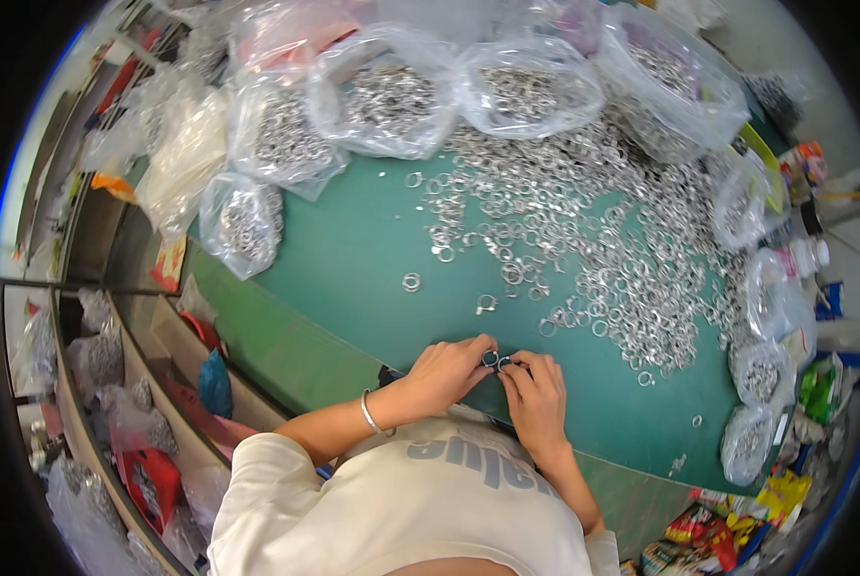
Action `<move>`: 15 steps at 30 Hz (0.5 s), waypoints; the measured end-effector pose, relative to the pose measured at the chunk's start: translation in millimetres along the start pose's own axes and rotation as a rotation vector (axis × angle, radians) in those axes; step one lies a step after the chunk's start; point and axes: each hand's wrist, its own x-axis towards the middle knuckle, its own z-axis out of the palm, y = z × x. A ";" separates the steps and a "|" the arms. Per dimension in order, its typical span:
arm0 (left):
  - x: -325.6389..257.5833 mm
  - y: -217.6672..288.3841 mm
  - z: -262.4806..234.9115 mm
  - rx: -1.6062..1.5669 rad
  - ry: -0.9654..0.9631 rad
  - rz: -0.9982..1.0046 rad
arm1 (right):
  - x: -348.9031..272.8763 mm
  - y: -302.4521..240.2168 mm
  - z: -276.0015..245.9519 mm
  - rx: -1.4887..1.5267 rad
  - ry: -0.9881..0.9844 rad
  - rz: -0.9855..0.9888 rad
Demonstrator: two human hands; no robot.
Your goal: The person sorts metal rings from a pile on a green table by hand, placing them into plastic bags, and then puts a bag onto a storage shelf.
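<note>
At the near edge of the green table [344,250], my left hand [446,371] pinches a small silver ring [490,359] between thumb and fingertips. A second silver ring [504,364] sits right beside it, held in the closed fingers of my right hand [536,392]. The two rings are close together; I cannot tell whether they touch or are linked. Beyond my hands lie a small cluster of rings [486,304] and another stacked pair of rings [411,282]. A wide heap of loose silver rings [641,288] spreads over the table's right and far parts.
Clear plastic bags of silver rings [392,101] line the far edge, with a smaller bag [243,226] at the left. More bags [761,379] stand along the right edge, near a white bottle [807,257]. Divided shelves [128,355] are at my left; colourful snack packets [708,528] lie lower right.
</note>
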 end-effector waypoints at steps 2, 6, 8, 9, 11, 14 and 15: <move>-10.9 -8.4 -10.1 0.003 0.050 -0.045 | 8.0 -4.6 14.1 0.030 -0.025 -0.053; -25.9 -25.2 -27.9 0.018 0.174 -0.143 | 36.3 -14.8 42.2 0.071 -0.054 -0.180; -29.2 -34.2 -35.8 0.017 0.211 -0.194 | 51.5 -22.9 49.6 0.076 -0.058 -0.230; -28.7 -37.3 -40.2 0.018 0.250 -0.198 | 59.4 -28.6 50.7 0.077 -0.053 -0.249; -25.1 -43.4 -49.4 0.018 0.329 -0.202 | 72.4 -32.5 54.1 0.086 -0.083 -0.244; -19.0 -55.2 -57.4 0.051 0.373 -0.229 | 80.9 -30.0 56.0 0.072 -0.165 -0.155; -17.0 -57.2 -60.6 0.045 0.374 -0.242 | 78.0 -28.9 55.5 0.044 -0.176 -0.113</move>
